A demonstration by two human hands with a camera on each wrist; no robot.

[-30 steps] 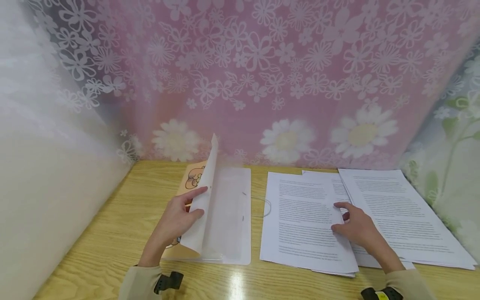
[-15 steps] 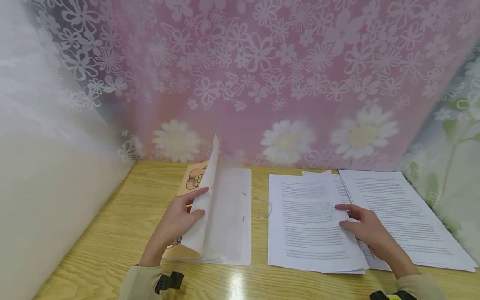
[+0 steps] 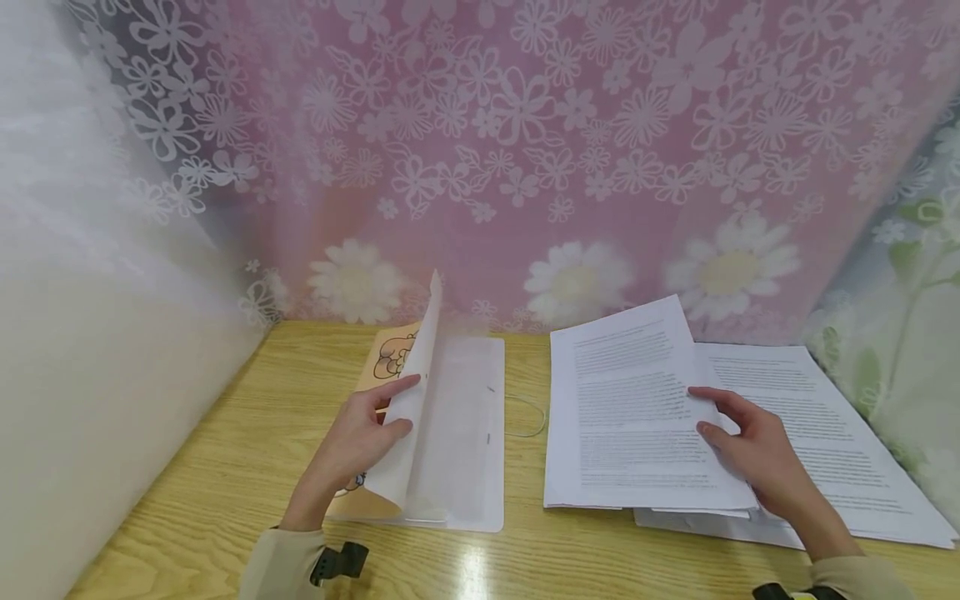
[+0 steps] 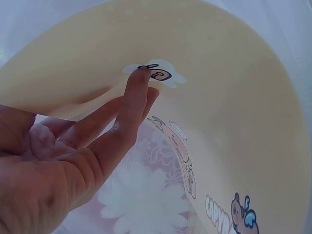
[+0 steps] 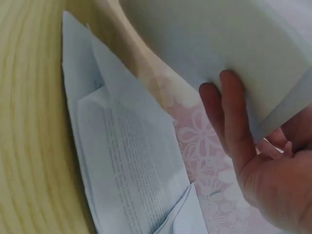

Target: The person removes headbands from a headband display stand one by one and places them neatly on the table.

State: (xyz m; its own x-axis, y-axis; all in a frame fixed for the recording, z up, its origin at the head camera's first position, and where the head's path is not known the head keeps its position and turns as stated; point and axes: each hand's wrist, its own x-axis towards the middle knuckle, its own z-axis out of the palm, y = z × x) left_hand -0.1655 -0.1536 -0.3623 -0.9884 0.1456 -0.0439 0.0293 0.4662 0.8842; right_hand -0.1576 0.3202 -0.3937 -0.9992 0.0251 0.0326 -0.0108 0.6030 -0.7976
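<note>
My left hand (image 3: 367,429) holds back the flexible cover (image 3: 420,433) of an open document folder. In the left wrist view, fingers lie against the cover's printed beige side (image 4: 234,97), which carries cartoon animals. The folder's white inner panel (image 3: 465,433) rests on the table, with two small dark marks along its right part. My right hand (image 3: 750,433) grips the right edge of a sheaf of printed paper (image 3: 630,408), tilted up at its far end. In the right wrist view, fingers (image 5: 234,107) press the blank back of these sheets, and the thumb is mostly hidden.
More printed sheets (image 3: 825,442) lie to the right on the wooden table (image 3: 517,550). A thin pale loop of cord (image 3: 543,417) sticks out between the folder and the sheaf. A pink floral curtain (image 3: 480,167) hangs behind, with pale walls at both sides.
My right hand has moved slightly right, and the sheaf it holds has shifted right and tilted up off the table, uncovering lower sheets at its front. The left hand and folder stay nearly still.
</note>
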